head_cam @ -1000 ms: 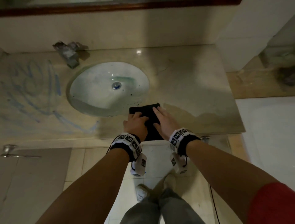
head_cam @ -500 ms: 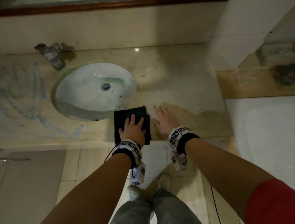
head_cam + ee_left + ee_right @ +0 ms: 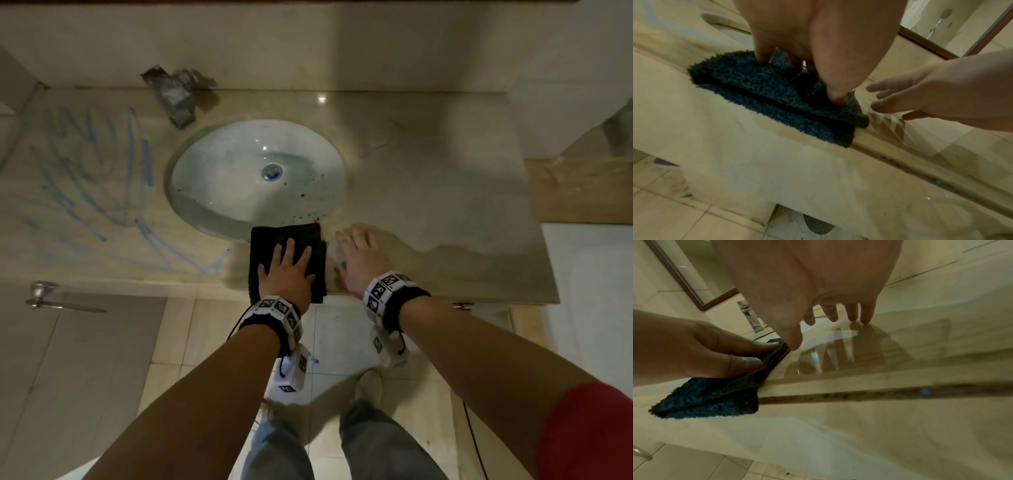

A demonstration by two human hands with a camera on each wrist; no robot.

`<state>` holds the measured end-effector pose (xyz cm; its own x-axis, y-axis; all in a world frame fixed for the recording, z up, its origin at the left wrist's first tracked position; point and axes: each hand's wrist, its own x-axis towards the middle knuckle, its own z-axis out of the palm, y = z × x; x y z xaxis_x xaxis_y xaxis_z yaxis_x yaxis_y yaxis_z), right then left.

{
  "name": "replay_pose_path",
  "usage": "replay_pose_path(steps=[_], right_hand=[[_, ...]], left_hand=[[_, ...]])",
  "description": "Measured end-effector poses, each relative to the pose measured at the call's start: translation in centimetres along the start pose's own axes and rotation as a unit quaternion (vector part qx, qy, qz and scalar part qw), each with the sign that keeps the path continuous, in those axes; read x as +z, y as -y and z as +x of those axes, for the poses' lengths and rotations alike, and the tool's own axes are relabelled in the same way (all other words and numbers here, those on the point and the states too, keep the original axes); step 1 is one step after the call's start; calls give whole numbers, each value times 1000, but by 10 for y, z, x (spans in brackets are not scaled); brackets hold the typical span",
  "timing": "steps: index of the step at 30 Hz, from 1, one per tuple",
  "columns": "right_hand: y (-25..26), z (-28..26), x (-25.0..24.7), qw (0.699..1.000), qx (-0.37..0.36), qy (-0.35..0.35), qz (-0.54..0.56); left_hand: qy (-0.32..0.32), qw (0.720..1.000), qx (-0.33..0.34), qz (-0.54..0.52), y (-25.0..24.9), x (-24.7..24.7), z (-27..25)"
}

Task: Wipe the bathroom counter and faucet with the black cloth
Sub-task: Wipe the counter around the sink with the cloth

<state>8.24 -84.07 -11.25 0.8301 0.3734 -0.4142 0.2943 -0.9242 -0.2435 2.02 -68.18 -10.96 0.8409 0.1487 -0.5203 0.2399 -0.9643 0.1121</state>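
A folded black cloth [image 3: 286, 241] lies on the beige stone counter [image 3: 428, 205], at its front edge just below the sink, and overhangs the edge a little. My left hand [image 3: 291, 270] lies flat on it with spread fingers pressing down; the left wrist view shows its fingertips sunk into the cloth [image 3: 772, 100]. My right hand [image 3: 356, 255] rests open on the bare wet counter just right of the cloth, fingertips [image 3: 852, 316] touching the surface and thumb beside the cloth's edge [image 3: 711, 395]. The metal faucet [image 3: 173, 99] stands at the back left of the basin.
The white oval sink [image 3: 219, 192] has dark specks on its right side. Blue scribble marks [image 3: 92, 178] cover the counter's left part. A wall and a mirror edge run behind. The counter ends at the right near a ledge [image 3: 579, 185]. The tiled floor lies below.
My right hand has come off the cloth onto the bare counter beside it. My left hand has slid the cloth leftward along the front edge, closer under the sink's middle.
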Motion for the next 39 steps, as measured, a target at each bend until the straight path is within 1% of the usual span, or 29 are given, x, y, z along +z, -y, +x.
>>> replay_pose_path(steps=[4,8,10,12,16,21,27,31,34,39], right_hand=[[48,0,6,999,21,22,9],[96,3,18,993,103,51,-2],[105,5,22,988,132,74,-4],[109,8,24,986,143,90,8],[107,8,23,983,157,92,9],[108,8,23,983,157,98,6],[105,9,24,983,148,110,7],[96,7,28,988,123,95,1],[90,7,35,990,108,85,2],[85,8,44,994,87,58,3]], left_hand=[[-4,1000,4,3,48,-3,-1],[-13,1000,3,10,105,-9,-3],[-16,1000,2,11,132,-11,-5],[-20,1000,4,16,158,-13,-5],[-26,999,5,24,184,-14,-3],[-45,999,9,22,191,-12,-4],[-87,996,-12,14,194,-3,-7],[-115,993,-14,18,194,5,0],[-131,991,-30,10,189,9,8],[-139,988,-59,14,167,9,23]])
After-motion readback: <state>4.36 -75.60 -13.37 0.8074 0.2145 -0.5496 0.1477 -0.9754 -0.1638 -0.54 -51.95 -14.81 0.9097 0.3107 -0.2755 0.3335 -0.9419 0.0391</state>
